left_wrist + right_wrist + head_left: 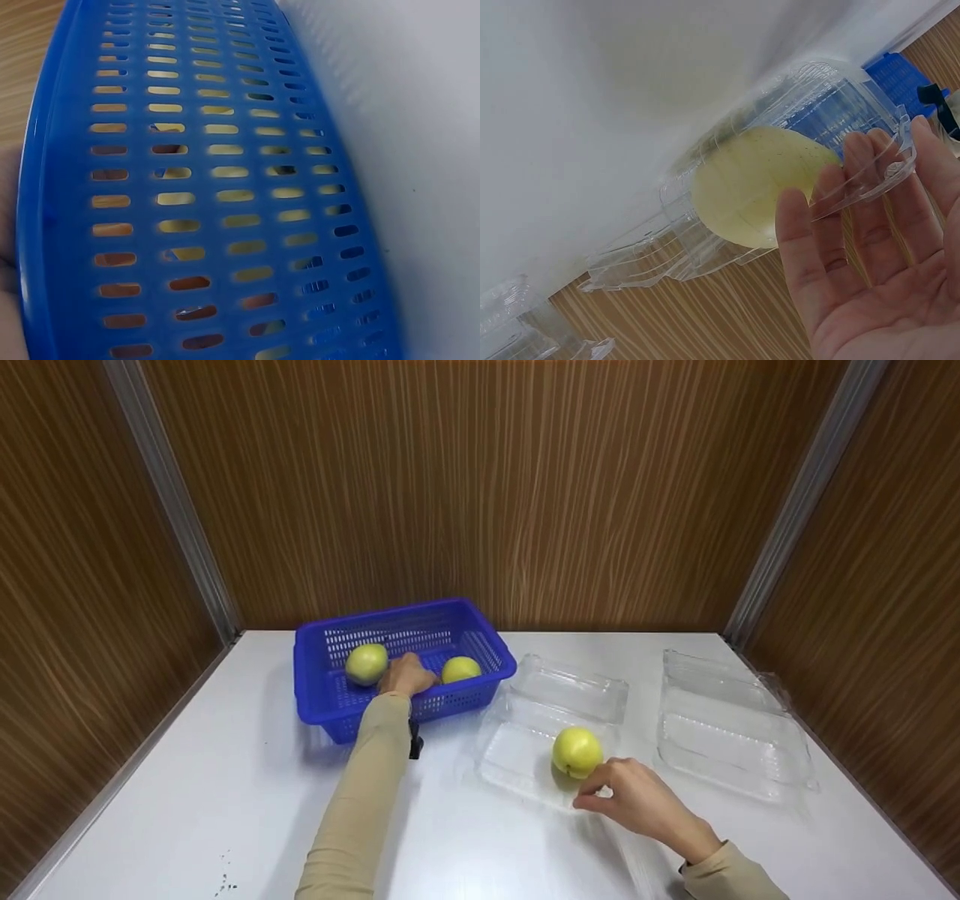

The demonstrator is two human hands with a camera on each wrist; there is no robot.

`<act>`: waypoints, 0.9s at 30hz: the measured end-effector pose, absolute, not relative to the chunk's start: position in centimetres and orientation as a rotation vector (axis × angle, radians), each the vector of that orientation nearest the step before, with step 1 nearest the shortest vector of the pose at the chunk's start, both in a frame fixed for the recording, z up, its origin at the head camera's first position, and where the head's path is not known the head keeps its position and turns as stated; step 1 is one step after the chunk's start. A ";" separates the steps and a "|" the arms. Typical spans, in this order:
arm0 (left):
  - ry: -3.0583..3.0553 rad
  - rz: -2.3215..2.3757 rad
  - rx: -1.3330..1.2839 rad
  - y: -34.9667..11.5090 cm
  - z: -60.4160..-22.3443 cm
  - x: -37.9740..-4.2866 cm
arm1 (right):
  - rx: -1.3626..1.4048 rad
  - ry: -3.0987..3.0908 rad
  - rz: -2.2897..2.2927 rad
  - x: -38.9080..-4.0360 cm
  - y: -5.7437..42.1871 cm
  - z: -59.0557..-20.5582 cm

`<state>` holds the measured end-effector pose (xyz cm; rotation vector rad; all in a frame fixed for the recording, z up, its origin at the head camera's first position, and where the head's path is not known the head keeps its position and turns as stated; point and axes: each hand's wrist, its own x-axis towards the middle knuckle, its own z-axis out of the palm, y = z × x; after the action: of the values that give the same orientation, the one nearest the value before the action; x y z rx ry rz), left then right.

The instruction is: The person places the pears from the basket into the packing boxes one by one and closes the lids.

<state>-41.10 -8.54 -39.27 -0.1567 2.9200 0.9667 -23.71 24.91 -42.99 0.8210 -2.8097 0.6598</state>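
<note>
My left hand (407, 675) reaches over the front rim into a blue plastic basket (397, 615), between a green-yellow apple (367, 664) and another apple (460, 669). Its fingertips are hidden; I cannot tell whether they grip anything. In the left wrist view, the slotted basket wall (67, 187) covers most of the hand, with yellow and skin tones showing through. My right hand (637, 802) pinches the near edge of an open clear plastic container (517, 750) between thumb and fingers. A yellow apple (577, 751) sits inside, close to these fingers, and fills the container's middle in the right wrist view.
A second open clear container (731, 735) lies at the right of the white table (187, 810). Wood-patterned panels (480, 495) enclose the back and both sides. Small dark specks (225, 877) mark the table's front left.
</note>
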 end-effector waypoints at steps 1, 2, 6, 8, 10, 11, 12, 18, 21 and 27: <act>2.919 0.958 -0.162 -8.5 -39.2 -41.1 | 0.818 -2.812 0.661 -23.7 24.9 -43.0; 2.917 0.948 -0.166 -8.5 -39.2 -41.2 | 0.817 -2.814 0.664 -23.7 24.9 -43.0; 2.911 0.915 -0.181 -8.5 -39.2 -41.3 | 0.804 -2.826 0.667 -23.6 25.0 -43.0; 2.904 0.921 -0.181 -8.5 -39.2 -41.3 | 0.800 -2.826 0.667 -23.6 24.9 -43.0; 2.902 0.929 -0.176 -8.5 -39.2 -41.3 | 0.796 -2.825 0.663 -23.6 24.9 -43.0; 2.902 0.933 -0.176 -8.5 -39.2 -41.3 | 0.793 -2.825 0.662 -23.6 24.9 -43.0; 2.907 0.933 -0.177 -8.5 -39.2 -41.2 | 0.792 -2.826 0.661 -23.6 24.9 -43.0; 2.933 0.928 -0.182 -8.4 -39.1 -41.0 | 0.801 -2.817 0.662 -23.7 25.0 -43.0; 2.932 0.935 -0.171 -8.4 -39.2 -41.0 | 0.808 -2.812 0.664 -23.7 25.0 -43.0; 2.932 0.930 -0.145 -8.4 -39.2 -41.1 | 0.818 -2.807 0.658 -23.7 25.0 -43.1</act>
<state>-41.10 -8.43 -39.19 -0.1454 2.9318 0.9298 -23.74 24.96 -43.07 0.8177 -2.8068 0.6582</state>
